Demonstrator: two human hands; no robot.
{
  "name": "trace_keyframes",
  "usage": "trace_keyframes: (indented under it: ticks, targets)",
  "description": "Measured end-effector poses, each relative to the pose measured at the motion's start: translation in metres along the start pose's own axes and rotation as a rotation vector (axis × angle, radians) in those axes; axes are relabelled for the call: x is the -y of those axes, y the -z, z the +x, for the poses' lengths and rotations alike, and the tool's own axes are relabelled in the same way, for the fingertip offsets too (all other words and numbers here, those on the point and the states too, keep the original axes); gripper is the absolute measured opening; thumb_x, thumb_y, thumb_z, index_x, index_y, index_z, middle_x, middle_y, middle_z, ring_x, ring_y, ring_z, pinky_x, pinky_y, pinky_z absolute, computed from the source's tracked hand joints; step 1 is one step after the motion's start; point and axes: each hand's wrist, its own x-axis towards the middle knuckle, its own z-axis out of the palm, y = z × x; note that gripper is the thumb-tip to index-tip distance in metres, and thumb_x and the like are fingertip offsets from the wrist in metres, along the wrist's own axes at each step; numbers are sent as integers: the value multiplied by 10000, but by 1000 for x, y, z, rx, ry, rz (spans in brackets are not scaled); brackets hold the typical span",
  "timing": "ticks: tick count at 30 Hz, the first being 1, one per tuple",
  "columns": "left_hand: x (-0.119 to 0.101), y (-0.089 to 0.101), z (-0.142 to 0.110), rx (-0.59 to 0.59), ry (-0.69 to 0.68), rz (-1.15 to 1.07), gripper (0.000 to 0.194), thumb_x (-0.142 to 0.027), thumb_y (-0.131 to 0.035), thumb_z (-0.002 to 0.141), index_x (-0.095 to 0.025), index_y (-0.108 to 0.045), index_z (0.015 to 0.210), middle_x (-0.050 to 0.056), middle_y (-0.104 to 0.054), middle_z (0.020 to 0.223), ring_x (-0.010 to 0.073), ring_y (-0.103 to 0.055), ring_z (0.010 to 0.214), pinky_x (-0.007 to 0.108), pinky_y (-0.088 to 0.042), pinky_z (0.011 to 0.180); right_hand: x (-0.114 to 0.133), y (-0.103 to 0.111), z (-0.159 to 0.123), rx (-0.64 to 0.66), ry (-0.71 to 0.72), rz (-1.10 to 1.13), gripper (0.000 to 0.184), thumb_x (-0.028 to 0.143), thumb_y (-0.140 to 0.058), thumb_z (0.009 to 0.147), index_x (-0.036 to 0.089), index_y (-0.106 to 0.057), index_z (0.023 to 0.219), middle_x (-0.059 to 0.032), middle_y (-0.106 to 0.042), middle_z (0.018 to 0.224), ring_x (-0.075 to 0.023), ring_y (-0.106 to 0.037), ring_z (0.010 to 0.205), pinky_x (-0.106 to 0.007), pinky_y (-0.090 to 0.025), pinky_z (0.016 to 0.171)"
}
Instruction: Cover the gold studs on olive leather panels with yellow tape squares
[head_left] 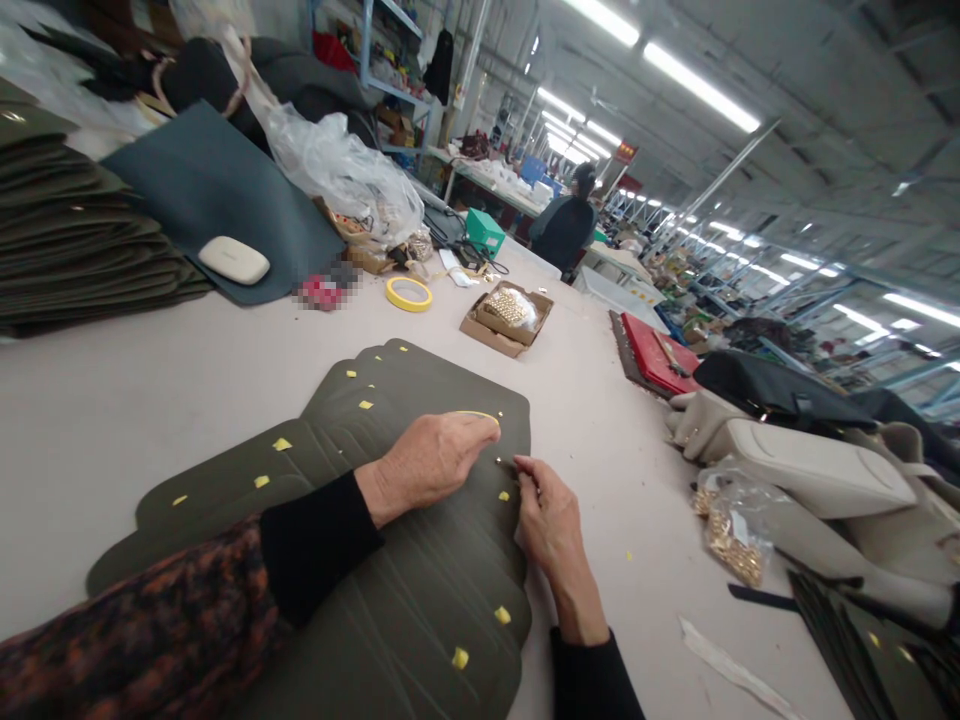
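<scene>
Several dark olive panels (420,372) with scalloped edges lie overlapped on the table, dotted with small torn bits of yellow tape (460,658). My left hand (427,462) is closed above them. A thin yellow curved rim (480,414) shows over its fingers and looks like a roll of yellow tape, mostly hidden by the hand. At the panels' right edge is my right hand (551,512), its thumb and index finger pinched together. What lies between those fingertips is too small to make out. A tiny shiny metal stud (499,460) sits on the panel between the hands.
Beyond the panels are another yellow tape roll (409,293) and a cardboard box (510,316) of gold studs. Stacked olive pieces (82,230) and a white case (234,260) stand left. Cream bags (810,465) and a bag of gold hardware (733,540) lie right. A person (566,225) sits farther back.
</scene>
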Motion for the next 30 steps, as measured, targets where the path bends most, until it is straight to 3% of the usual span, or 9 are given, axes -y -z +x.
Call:
trace_keyframes:
  ticks: [7,14,19,23,26,30]
  targets:
    - [4,-2,-1,-25,30,41,187,-181,-393,947,-210,-572,991,24,-671,917,159,-642,913,270,-500,831,-13,11,-3,152,-127,117,275,346,-572,815,184,-700,997,-73,-734,959,-226,-673,859,-362,-518,800]
    - [3,-2,-1,-37,26,44,191,-186,-393,948,-208,-573,1008,30,-677,942,159,-642,933,268,-492,839,-7,7,-3,147,-11,-47,217,245,-561,792,215,-713,945,-47,-720,895,-204,-666,816,-338,-511,763]
    - [1,-1,-1,-7,19,4,214,-204,-399,961,-221,-583,1069,19,-696,1013,154,-651,982,269,-489,881,-5,7,-3,237,-24,-15,204,239,-558,817,219,-728,929,-46,-735,905,-215,-672,846,-359,-504,795]
    - [-2,0,-2,76,25,-24,329,-208,-432,954,-247,-499,1274,23,-664,1194,164,-631,1083,300,-490,937,-1,9,-3,102,-84,203,234,307,-559,852,179,-708,978,-68,-737,950,-213,-677,868,-357,-524,814]
    - [-4,2,-2,105,7,-24,456,-221,-457,949,-255,-375,1396,40,-582,1332,175,-602,1146,324,-484,970,11,10,-1,3,31,269,237,314,-571,858,168,-692,1001,-76,-728,959,-196,-668,852,-332,-537,788]
    - [-6,3,-3,103,-8,-2,437,-243,-462,954,-237,-388,1385,65,-605,1297,190,-636,1086,332,-508,938,29,9,4,-35,287,177,204,230,-531,878,196,-670,1023,-69,-707,943,-173,-646,821,-314,-536,763]
